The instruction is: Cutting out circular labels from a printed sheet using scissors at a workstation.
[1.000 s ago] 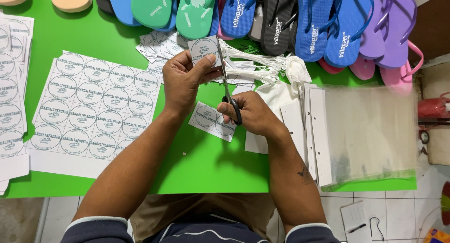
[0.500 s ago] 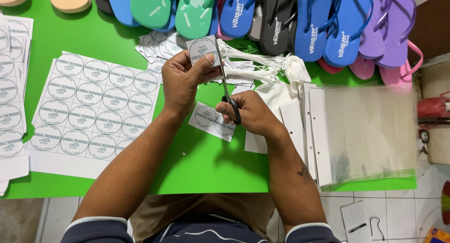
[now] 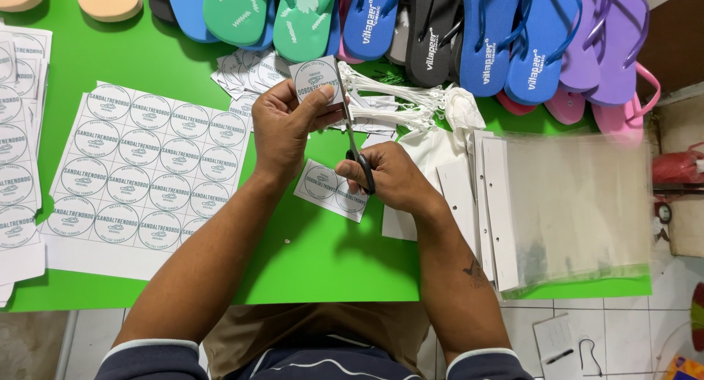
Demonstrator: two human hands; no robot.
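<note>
My left hand (image 3: 282, 127) holds a small paper label piece (image 3: 315, 78) with a round printed mark, raised above the green table (image 3: 315, 255). My right hand (image 3: 392, 176) grips black-handled scissors (image 3: 353, 149); their blades point up and meet the right edge of the label piece. Below the hands lies a strip of two round labels (image 3: 331, 189). A large sheet of round labels (image 3: 143, 171) lies to the left.
Flip-flops (image 3: 381, 20) in blue, green, black, purple and pink line the far edge. Cut label pieces (image 3: 246, 70) and white plastic ties (image 3: 396, 101) sit behind the hands. Clear plastic bags with white card headers (image 3: 572, 204) lie right. More label sheets (image 3: 18, 130) at left.
</note>
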